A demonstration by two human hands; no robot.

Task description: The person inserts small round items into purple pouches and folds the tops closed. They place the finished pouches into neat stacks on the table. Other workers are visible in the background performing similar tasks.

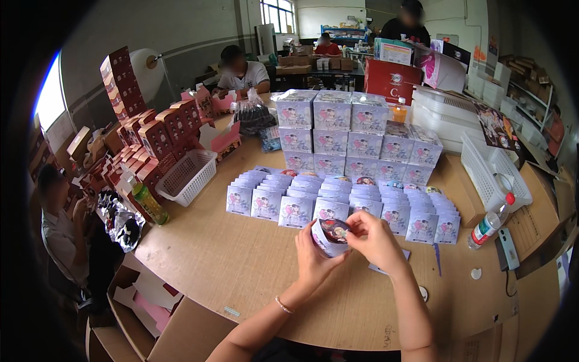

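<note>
My left hand [315, 264] is closed round a small lilac paper packet [327, 246], its mouth tipped up and spread. A round, dark picture badge [333, 230] shows at that mouth, partly inside. The fingers of my right hand [377, 240] pinch the badge's right edge. Just beyond my hands stand rows of similar lilac packets [295, 211], several with round badges showing at their tops. Another flat packet [391, 263] lies on the table, partly hidden under my right wrist.
Stacked lilac boxes [332, 114] rise behind the rows on the wooden table [205, 259]. White baskets [187, 178] stand left and right. A red-capped bottle [491, 224] is at right, a green bottle [149, 205] at left. Open cartons [181, 326] sit lower left. Several people work around.
</note>
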